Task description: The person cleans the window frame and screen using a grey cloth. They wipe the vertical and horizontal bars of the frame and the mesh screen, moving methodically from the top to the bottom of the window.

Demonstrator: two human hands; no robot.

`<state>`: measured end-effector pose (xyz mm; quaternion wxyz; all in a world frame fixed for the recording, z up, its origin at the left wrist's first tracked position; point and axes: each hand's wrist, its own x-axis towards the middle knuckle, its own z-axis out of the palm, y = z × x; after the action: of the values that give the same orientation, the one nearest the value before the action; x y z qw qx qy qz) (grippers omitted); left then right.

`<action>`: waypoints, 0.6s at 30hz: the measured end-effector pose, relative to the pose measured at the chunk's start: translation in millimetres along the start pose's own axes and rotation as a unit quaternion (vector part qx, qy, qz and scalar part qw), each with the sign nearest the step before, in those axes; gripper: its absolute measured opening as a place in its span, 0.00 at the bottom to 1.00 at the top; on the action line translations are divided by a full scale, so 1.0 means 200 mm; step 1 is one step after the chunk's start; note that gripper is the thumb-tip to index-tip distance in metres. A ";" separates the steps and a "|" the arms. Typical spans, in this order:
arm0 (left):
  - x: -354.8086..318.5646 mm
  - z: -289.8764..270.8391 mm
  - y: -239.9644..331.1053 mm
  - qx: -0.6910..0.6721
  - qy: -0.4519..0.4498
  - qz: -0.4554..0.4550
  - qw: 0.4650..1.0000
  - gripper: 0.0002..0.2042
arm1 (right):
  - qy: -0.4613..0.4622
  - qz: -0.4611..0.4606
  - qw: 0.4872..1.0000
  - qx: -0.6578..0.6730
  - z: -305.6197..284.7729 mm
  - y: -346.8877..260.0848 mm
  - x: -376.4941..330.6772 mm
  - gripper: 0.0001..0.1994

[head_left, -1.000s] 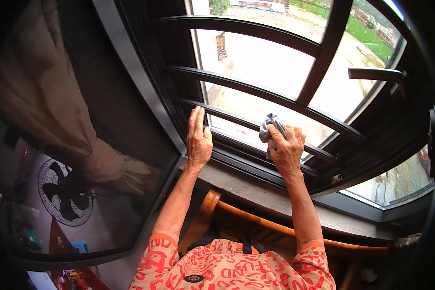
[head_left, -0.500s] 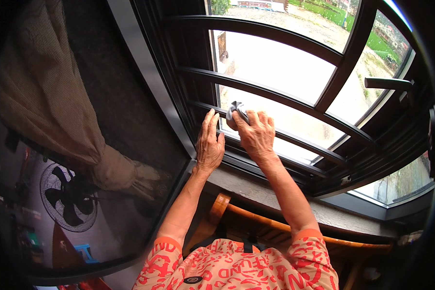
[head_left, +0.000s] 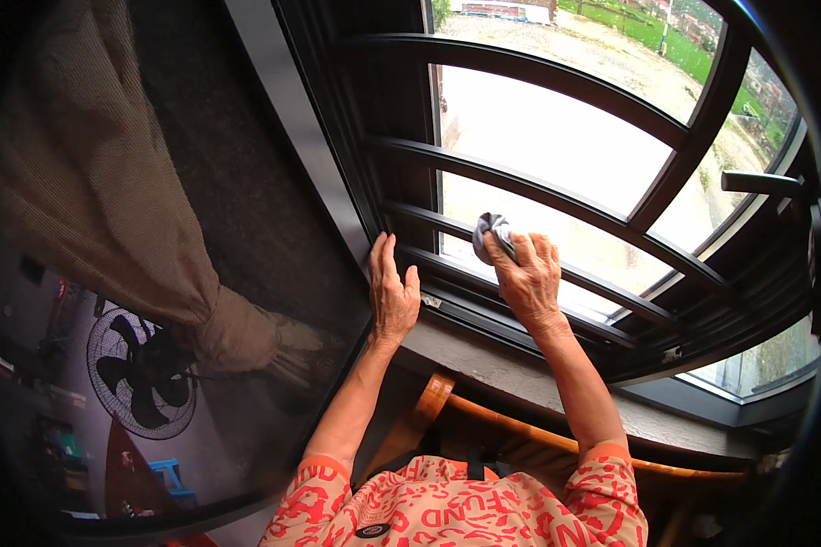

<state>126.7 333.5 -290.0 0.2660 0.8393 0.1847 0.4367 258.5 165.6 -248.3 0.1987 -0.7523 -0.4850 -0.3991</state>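
My right hand (head_left: pixel 532 281) is closed round a crumpled grey cloth (head_left: pixel 490 235), held at the lowest but one of the dark window bars (head_left: pixel 602 296). Its fingers are bent over the cloth, which hides part of the bar. My left hand (head_left: pixel 394 303) has its fingers stretched upward and its thumb apart, with nothing in it. It lies at the edge of the dark window frame (head_left: pixel 333 187), near the frame's lower corner; whether the fingertips press on it I cannot tell.
Below the window runs a rough grey sill (head_left: pixel 483 351), with a wooden chair back (head_left: pixel 511 421) in front. To the left, a dark mesh or glass panel (head_left: pixel 219 173) shows a brown curtain (head_left: pixel 132 182) and a fan (head_left: pixel 141 374). A window handle (head_left: pixel 762 184) juts out at right.
My right hand has moved the cloth rightward along the bars. My left hand has shifted left, from the bars toward the frame's edge. The whole view has also moved slightly.
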 end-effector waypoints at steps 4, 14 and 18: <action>-0.02 -0.01 -0.02 -0.004 -0.015 -0.008 1.000 0.26 | -0.011 -0.003 1.000 0.014 0.06 -0.07 0.07 0.20; -0.09 -0.05 -0.02 -0.023 -0.058 -0.036 0.997 0.20 | 0.008 -0.028 0.999 0.022 0.20 -0.18 0.19 0.17; -0.11 -0.06 -0.01 -0.034 -0.082 -0.049 0.995 0.17 | 0.004 0.057 0.998 0.041 0.20 -0.26 0.28 0.21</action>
<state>104.8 325.2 -300.0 0.3300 0.8527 0.1884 0.3584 240.5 248.7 -232.7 0.2541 -0.7682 -0.4567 -0.3698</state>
